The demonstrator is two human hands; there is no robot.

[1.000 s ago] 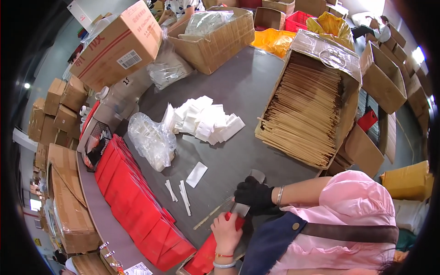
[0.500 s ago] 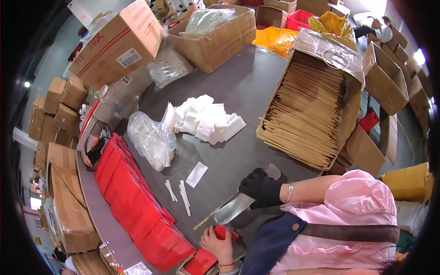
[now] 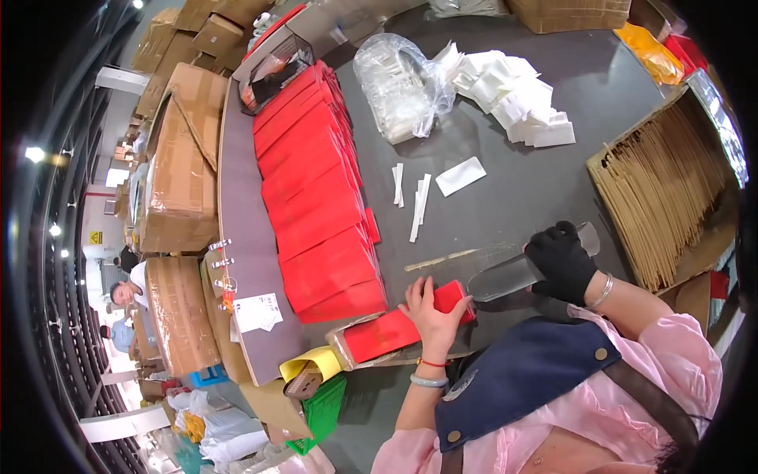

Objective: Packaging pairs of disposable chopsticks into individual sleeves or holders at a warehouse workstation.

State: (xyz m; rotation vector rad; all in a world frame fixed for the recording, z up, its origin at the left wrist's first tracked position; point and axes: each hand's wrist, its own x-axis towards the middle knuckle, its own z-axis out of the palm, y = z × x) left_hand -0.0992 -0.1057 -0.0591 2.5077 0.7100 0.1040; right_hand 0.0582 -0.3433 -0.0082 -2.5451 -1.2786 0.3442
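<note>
We noted left hand (image 3: pixel 430 316) gripping red packet (image 3: pixel 452 296) between thumb and fingers; right hand (image 3: pixel 562 259) clenched around flat tool (image 3: pixel 505 282), tip just beside left thumb. We judged risk: tool striking thumb, caused by packet shifting.

Flat tool (image 3: pixel 504 280): middle hidden by right hand (image 3: pixel 562 259). Red packet (image 3: pixel 381 336): partly under left hand (image 3: pixel 433 320). Carton (image 3: pixel 570 14): top cut off.

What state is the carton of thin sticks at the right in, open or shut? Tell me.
Open: no flap lies across the carton, and rows of thin tan sticks show inside it.
</note>
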